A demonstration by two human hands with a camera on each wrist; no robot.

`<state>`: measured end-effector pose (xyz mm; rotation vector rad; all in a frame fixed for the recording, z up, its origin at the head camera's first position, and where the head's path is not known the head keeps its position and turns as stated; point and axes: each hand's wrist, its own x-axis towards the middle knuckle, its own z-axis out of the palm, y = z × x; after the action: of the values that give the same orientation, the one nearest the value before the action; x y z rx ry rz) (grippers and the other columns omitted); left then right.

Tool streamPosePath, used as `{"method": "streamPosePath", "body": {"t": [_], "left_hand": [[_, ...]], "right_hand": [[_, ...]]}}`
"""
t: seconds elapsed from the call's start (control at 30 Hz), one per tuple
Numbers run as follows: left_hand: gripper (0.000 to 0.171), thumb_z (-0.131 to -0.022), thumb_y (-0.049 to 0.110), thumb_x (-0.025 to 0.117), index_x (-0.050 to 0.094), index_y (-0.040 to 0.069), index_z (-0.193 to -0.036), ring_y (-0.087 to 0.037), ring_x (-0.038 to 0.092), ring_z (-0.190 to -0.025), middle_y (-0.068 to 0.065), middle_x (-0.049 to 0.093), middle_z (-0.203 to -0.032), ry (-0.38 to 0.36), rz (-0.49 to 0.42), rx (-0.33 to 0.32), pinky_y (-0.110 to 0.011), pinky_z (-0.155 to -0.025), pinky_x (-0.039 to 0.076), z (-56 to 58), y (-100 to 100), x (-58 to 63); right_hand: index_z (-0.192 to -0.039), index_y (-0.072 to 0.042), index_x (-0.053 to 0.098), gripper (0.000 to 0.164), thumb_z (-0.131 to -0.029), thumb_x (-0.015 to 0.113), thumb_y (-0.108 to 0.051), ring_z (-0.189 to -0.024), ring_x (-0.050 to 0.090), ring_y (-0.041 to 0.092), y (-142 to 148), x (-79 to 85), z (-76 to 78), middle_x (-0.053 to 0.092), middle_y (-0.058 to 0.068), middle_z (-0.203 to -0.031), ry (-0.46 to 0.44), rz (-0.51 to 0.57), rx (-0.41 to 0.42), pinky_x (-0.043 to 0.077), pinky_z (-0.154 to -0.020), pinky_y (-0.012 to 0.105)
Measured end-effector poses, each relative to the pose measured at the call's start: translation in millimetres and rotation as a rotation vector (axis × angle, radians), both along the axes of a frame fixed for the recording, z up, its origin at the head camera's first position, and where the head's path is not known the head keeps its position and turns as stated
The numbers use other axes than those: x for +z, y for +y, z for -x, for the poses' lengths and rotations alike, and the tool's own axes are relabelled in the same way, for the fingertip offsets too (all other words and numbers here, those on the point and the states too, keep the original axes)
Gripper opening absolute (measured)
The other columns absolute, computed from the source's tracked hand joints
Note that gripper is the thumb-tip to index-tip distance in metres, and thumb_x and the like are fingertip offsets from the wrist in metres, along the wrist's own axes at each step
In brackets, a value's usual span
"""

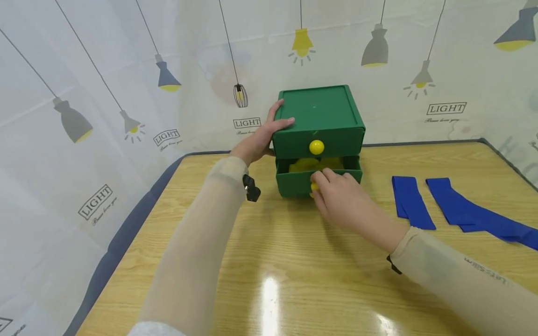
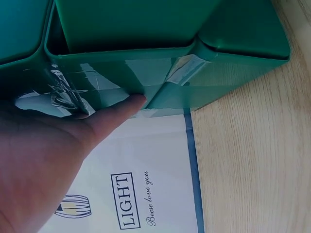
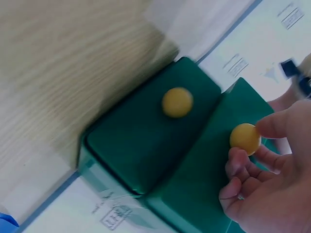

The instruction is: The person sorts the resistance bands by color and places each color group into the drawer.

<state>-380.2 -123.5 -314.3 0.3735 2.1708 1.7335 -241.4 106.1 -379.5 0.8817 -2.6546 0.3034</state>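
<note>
A green drawer box point(image 1: 319, 107) with yellow knobs stands on the table. Its middle drawer point(image 1: 290, 184) is pulled partly out, with something yellow point(image 1: 304, 164) showing inside. My right hand point(image 1: 342, 198) pinches that drawer's round knob point(image 3: 245, 139) between thumb and fingers. Below it, a lower drawer point(image 3: 141, 131) with its own knob point(image 3: 177, 102) is seen in the right wrist view; in the head view it is hidden. My left hand point(image 1: 260, 137) rests against the box's left side, with a fingertip over the top edge. In the left wrist view one finger lies along the taped side.
Two blue strips of cloth point(image 1: 414, 200) point(image 1: 470, 210) lie on the wooden table point(image 1: 235, 280) to the right of the box. Behind the table hangs a white curtain point(image 1: 201, 56) printed with lamps. Clear tape point(image 2: 187, 68) runs along the box's side.
</note>
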Motion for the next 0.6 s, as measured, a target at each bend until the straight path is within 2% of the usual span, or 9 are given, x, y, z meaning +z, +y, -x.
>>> {"method": "streamPosePath", "body": {"t": [0.13,0.23,0.43,0.6], "left_hand": [[0.085,-0.100,0.054,0.057,0.002,0.058,-0.164,-0.040,0.032,-0.159,-0.001,0.000,-0.180,-0.011,-0.009,0.006,-0.077,-0.116,0.037,-0.1,1,-1.0],[0.084,-0.101,0.054,0.056,0.002,0.057,-0.165,-0.040,0.028,-0.161,0.000,-0.003,-0.181,-0.009,-0.009,0.012,-0.078,-0.116,0.036,0.0,1,-1.8],[0.083,-0.101,0.053,0.056,0.003,0.056,-0.165,-0.040,0.027,-0.161,0.000,-0.003,-0.181,0.005,-0.004,0.025,-0.080,-0.115,0.036,-0.9,1,-0.9],[0.083,-0.101,0.055,0.055,0.002,0.056,-0.165,-0.040,0.027,-0.161,0.000,-0.003,-0.181,0.016,0.006,0.029,-0.079,-0.114,0.037,-0.9,0,0.0]], "right_hand": [[-0.128,-0.005,0.060,0.025,-0.108,0.059,-0.020,-0.094,0.066,0.028,-2,-2.5,20.3,0.068,0.011,-0.110,-0.060,0.014,-0.048,0.054,-0.081,0.047],[-0.132,-0.004,0.060,0.028,-0.110,0.057,-0.020,-0.097,0.066,0.030,-2,-3.1,29.8,0.068,0.014,-0.113,-0.075,0.031,-0.066,0.054,-0.082,0.049],[-0.138,-0.006,0.060,0.032,-0.112,0.054,-0.023,-0.105,0.067,0.034,-5,-2.7,33.1,0.067,0.015,-0.119,-0.139,0.076,-0.119,0.053,-0.088,0.053],[-0.139,-0.013,0.060,0.031,-0.112,0.056,-0.027,-0.098,0.072,0.035,-8,-5.9,32.6,0.073,0.014,-0.112,-0.120,0.099,-0.167,0.053,-0.084,0.052]]}}
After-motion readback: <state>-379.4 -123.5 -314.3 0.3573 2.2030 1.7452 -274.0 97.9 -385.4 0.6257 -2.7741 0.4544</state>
